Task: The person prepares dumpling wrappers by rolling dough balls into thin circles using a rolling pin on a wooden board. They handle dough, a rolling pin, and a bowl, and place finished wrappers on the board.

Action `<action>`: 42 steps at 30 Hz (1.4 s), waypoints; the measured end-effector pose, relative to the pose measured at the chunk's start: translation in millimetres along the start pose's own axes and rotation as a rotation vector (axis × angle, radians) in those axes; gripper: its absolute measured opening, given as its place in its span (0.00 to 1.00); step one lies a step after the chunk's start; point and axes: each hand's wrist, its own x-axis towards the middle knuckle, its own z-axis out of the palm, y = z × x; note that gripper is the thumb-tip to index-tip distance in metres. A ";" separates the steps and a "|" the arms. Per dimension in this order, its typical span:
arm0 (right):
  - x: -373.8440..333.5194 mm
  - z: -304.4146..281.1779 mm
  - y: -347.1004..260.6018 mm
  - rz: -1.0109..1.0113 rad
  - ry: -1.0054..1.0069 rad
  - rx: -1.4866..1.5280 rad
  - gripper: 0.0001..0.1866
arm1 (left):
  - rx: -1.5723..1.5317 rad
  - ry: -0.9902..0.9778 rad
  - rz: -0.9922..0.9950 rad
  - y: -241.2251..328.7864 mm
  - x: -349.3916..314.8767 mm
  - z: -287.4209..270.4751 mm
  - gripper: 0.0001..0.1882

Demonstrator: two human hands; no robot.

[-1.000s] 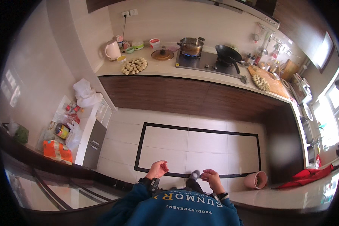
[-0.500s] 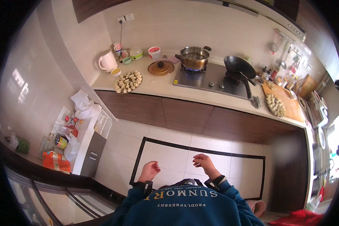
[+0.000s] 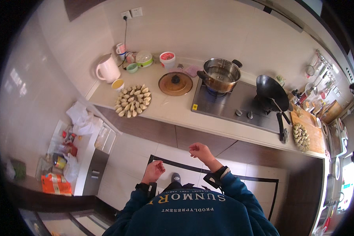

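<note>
Person in blue top is stepping closer to the kitchen counter point(image 3: 161, 105): vs. half a sec ago, it's looming larger & its front edge is sitting nearer the hands. So the things on it are coming closer, tho none is being touched yet.

L hand point(image 3: 154, 171) is hanging in mid-air above the floor point(image 3: 133, 151), fingers loosely bending inward, looser than a fist; nothing visible in it. R hand point(image 3: 201, 152) is reaching a bit farther fwd, just short of the counter front, fingers half-curling, not pressing together; also holding nothing visible.

Nearest the hands, on the counter: dumplings point(image 3: 133, 101) are lying in a round cluster at L; a brown lid point(image 3: 175, 84) w/ dark knob is resting R of them, knob up; next, a steel pot point(image 3: 216, 83) is standing uncovered on the stove point(image 3: 228, 108). A black wok point(image 3: 270, 88) is sitting R of the pot, tilting; more dumplings, a 2nd batch point(image 3: 301, 137), are lying beyond it on a wooden board point(image 3: 315, 133).
</note>
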 end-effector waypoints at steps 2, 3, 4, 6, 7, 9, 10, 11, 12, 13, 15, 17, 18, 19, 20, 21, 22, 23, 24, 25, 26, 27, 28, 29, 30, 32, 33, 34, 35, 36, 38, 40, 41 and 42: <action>37.6 1.7 -19.9 -0.116 0.001 -0.048 0.14 | 0.104 -0.021 0.049 42.5 32.2 22.8 0.09; 54.5 3.5 -28.9 -0.162 0.008 -0.080 0.14 | 0.120 -0.042 0.063 61.9 46.4 33.2 0.09; 71.7 4.5 -37.6 -0.199 0.012 -0.111 0.14 | 0.125 -0.058 0.078 78.8 59.5 43.2 0.09; 103.8 6.4 -52.6 -0.248 0.050 -0.194 0.14 | 0.193 -0.071 0.076 111.1 88.9 63.9 0.10; 119.6 5.8 -59.2 -0.260 0.076 -0.261 0.14 | 0.210 -0.077 0.094 125.0 102.6 74.3 0.09; 153.7 2.9 -71.6 -0.193 0.084 -0.316 0.13 | 0.227 -0.106 0.115 150.1 126.8 94.6 0.09; 171.7 -0.4 -77.3 -0.224 0.122 -0.338 0.12 | 0.221 -0.127 0.122 160.8 139.2 105.4 0.09; 191.3 -2.7 -83.2 -0.219 0.127 -0.362 0.12 | 0.211 -0.142 0.131 170.8 150.2 114.9 0.09; 211.1 -6.9 -89.3 -0.203 0.121 -0.381 0.12 | 0.217 -0.136 0.140 179.4 160.3 123.8 0.10; 232.4 -9.6 -95.3 -0.230 0.129 -0.414 0.12 | 0.220 -0.121 0.150 186.4 169.7 131.5 0.10; 276.7 -16.8 -108.6 -0.286 0.161 -0.499 0.13 | 0.228 -0.100 0.176 199.0 185.8 144.6 0.11; 323.2 -23.1 -122.0 -0.344 0.222 -0.618 0.15 | 0.233 -0.122 0.214 212.8 204.0 155.8 0.13; 346.5 -25.0 -127.9 -0.357 0.256 -0.677 0.16 | 0.242 -0.072 0.208 219.2 213.2 159.7 0.13; 368.2 -27.5 -133.3 -0.309 0.258 -0.749 0.17 | 0.236 -0.046 0.212 223.8 220.4 160.7 0.13; 388.8 -28.1 -137.0 -0.327 0.306 -0.771 0.19 | 0.225 -0.021 0.214 229.0 229.1 161.5 0.13; 408.7 -29.3 -140.7 -0.284 0.317 -0.809 0.21 | 0.223 0.009 0.217 233.7 239.1 161.3 0.14; 426.3 -28.4 -142.7 -0.222 0.304 -0.850 0.24 | 0.199 -0.001 0.241 236.5 247.9 159.3 0.14; 441.4 -27.6 -144.1 -0.194 0.345 -0.889 0.26 | 0.175 0.003 0.265 237.8 256.1 156.5 0.14; 455.7 -26.6 -145.3 -0.141 0.366 -0.929 0.28 | 0.127 -0.001 0.284 238.6 263.6 152.0 0.15; 467.1 -24.2 -145.2 -0.135 0.428 -0.969 0.30 | 0.182 -0.010 0.286 238.9 271.9 147.3 0.17; 478.0 -23.3 -145.1 -0.061 0.373 -0.984 0.32 | 0.163 0.002 0.263 237.9 279.5 141.5 0.17; 486.1 -20.6 -143.9 -0.036 0.357 -0.997 0.34 | 0.144 0.011 0.242 238.0 289.6 137.3 0.17; 493.9 -20.6 -143.6 -0.002 0.380 -1.019 0.36 | 0.083 0.016 0.202 239.3 300.8 133.7 0.17; 499.5 -19.2 -142.8 0.000 0.345 -1.040 0.36 | 0.116 0.003 0.215 240.2 309.1 128.5 0.17; 504.9 -19.4 -142.2 -0.037 0.326 -1.050 0.33 | 0.108 -0.015 0.204 242.6 320.3 125.9 0.18; 512.8 -19.7 -140.1 -0.026 0.298 -1.089 0.29 | 0.094 -0.045 0.175 250.2 342.7 119.9 0.18; 515.7 -20.4 -138.5 -0.015 0.308 -1.098 0.28 | 0.083 -0.057 0.157 252.1 352.9 117.4 0.17; 518.0 -20.1 -137.0 -0.003 0.311 -1.104 0.28 | 0.073 -0.069 0.139 254.1 362.4 114.5 0.17; 519.8 -20.4 -135.9 -0.021 0.330 -1.103 0.27 | 0.037 -0.048 0.127 255.5 371.0 111.5 0.14; 520.2 -18.4 -135.2 -0.024 0.339 -1.101 0.26 | 0.098 -0.038 0.144 256.6 377.5 108.0 0.13; 520.0 -16.9 -138.8 -0.052 0.398 -1.102 0.25 | 0.047 0.016 0.095 258.9 389.7 102.3 0.11; 516.4 -15.2 -151.6 -0.216 0.451 -1.040 0.23 | 0.089 -0.027 0.080 261.8 400.6 99.7 0.09; 513.2 -15.4 -163.1 -0.222 0.492 -1.024 0.22 | 0.035 0.002 0.014 262.9 406.4 100.9 0.08; 508.1 -16.4 -176.7 -0.304 0.519 -0.998 0.22 | 0.101 -0.083 0.036 263.7 412.4 103.5 0.08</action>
